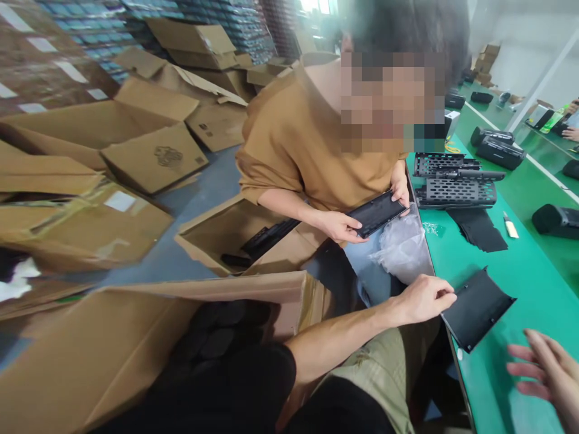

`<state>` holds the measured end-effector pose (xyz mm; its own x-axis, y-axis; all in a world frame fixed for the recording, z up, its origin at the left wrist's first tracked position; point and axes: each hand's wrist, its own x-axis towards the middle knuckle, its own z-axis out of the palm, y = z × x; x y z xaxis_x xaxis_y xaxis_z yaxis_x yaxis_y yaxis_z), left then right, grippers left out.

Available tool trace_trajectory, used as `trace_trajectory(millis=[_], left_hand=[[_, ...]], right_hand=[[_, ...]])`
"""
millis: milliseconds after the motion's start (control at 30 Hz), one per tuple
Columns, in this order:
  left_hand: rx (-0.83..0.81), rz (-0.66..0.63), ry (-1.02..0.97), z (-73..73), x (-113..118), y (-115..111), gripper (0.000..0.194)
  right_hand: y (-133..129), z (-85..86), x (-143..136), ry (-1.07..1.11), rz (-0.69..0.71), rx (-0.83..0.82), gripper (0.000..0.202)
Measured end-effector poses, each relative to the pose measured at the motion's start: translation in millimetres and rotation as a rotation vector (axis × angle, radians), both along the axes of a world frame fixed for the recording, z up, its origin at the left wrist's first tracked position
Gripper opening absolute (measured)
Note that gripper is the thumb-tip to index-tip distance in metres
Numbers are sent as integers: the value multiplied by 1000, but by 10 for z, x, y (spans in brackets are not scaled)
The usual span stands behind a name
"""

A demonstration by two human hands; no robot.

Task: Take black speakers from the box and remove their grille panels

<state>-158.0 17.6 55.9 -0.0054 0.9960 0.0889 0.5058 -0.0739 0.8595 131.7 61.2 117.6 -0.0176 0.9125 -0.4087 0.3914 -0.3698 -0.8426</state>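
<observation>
On the green table's near edge lies a black curved panel (480,308), its hollow side up. My left hand (425,298) is at the panel's upper left corner, thumb and fingers pinched together; whether a bit of the panel's edge is between them is hidden. Right of the panel, my right hand (545,371) hovers over the table with its fingers spread and holds nothing. A small white piece (460,354) is by the table edge below the panel.
Beside me a person in a brown shirt (289,138) holds another black panel (377,214). Perforated black shells (461,191), dark sheets (482,229) and a small bottle (511,226) are farther up the green table (538,271). Open cardboard boxes (154,150) stand at left.
</observation>
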Motion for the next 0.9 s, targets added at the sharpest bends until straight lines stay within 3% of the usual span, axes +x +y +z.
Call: trace_trajectory(millis=[67, 200, 300, 433, 500, 600, 700, 767, 900], left_hand=[[-78, 22, -156, -21, 89, -112, 29], [-215, 27, -492, -32, 183, -278, 37], [-258, -19, -691, -24, 201, -298, 54], [-298, -9, -1070, -85, 308, -165, 81], [-362, -28, -1315, -144, 427, -70, 80], [-549, -159, -1585, -208, 620, 40, 71], [-720, -266, -1708, -206, 722, 96, 85], [-748, -252, -1768, -182, 714, 127, 91], [-752, -269, -1849, -124, 604, 230, 89]], right_hand=[[-76, -165, -236, 37, 1, -69, 103], [-76, -369, -474, 72, 23, -19, 110], [-121, -298, -384, 70, 48, 2, 111], [-211, -170, -184, 67, 112, 39, 106], [-218, -162, -105, 58, 183, 46, 99], [-198, -158, -61, 42, 297, 6, 93], [-133, -77, -114, 42, 347, -12, 94], [16, 13, -130, 37, 225, 16, 98], [730, 174, 149, -46, -284, 210, 78]])
